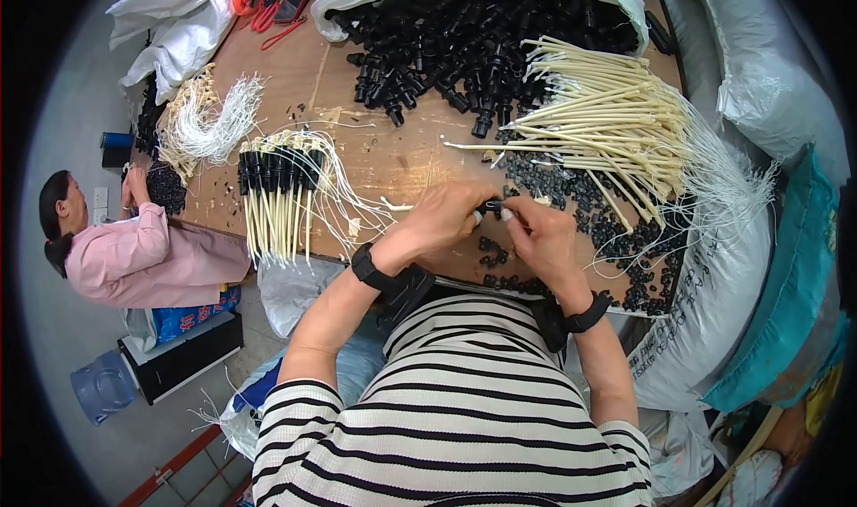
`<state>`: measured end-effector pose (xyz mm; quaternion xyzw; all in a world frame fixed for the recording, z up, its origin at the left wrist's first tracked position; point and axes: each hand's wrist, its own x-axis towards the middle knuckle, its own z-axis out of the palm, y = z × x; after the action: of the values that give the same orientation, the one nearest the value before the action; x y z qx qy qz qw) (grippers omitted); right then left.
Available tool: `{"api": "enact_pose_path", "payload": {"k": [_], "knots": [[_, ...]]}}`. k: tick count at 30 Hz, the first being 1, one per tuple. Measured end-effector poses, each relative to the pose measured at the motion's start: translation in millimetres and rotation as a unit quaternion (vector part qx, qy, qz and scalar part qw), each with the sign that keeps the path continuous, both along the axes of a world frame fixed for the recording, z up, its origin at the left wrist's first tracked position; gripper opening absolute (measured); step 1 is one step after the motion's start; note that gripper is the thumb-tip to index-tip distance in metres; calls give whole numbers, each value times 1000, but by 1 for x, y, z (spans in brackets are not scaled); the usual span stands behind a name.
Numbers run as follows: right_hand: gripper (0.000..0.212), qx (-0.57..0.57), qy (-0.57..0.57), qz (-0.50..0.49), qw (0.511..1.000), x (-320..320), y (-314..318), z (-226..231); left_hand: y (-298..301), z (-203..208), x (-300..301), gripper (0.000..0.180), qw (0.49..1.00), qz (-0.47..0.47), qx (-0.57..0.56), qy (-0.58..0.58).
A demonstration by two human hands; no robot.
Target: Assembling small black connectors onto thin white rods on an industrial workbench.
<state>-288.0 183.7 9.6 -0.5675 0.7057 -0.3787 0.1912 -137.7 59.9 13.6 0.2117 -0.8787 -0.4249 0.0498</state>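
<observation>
My left hand (442,214) is closed around a small black plastic fitting (490,206) over the table's near edge. A cream rod end (397,207) shows just left of that hand; I cannot tell if it belongs to the held piece. My right hand (546,236) pinches the fitting's right end, thumb against it. Small black parts (494,253) lie between and beneath my hands. To the right is a large pile of cream rods (616,128) with white strings. On the left stands a row of finished-looking bundles, cream rods with black fittings (278,172) on their upper ends.
A white sack (335,12) spills black fittings (473,61) at the back. White cords (214,123) lie on the wooden table (393,154) at left. A person in pink (147,257) works at the left end. Full white sacks (723,284) stand against the right side.
</observation>
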Motion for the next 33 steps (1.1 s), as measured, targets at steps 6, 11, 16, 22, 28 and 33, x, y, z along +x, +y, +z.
{"api": "enact_pose_path", "payload": {"k": [6, 11, 16, 22, 28, 33], "knots": [[22, -28, -45, 112, 992, 0, 1, 8, -2, 15, -1, 55, 995, -50, 79, -45], [18, -18, 6, 87, 996, -4, 1, 2, 5, 18, 0, 48, 978, 65, 191, 60], [19, -17, -1, 65, 998, -3, 4, 0, 10, 7, 7, 18, 979, 71, -46, 185], [15, 45, -117, 11, 992, 2, 9, -11, 1, -17, -16, 19, 977, 140, -55, 151], [12, 70, -234, -65, 968, -10, 14, -3, -33, -50, -35, 22, 973, 149, -143, 106], [12, 72, -220, -142, 962, -18, 12, -17, -16, -39, -30, 22, 962, 152, 142, 177]]}}
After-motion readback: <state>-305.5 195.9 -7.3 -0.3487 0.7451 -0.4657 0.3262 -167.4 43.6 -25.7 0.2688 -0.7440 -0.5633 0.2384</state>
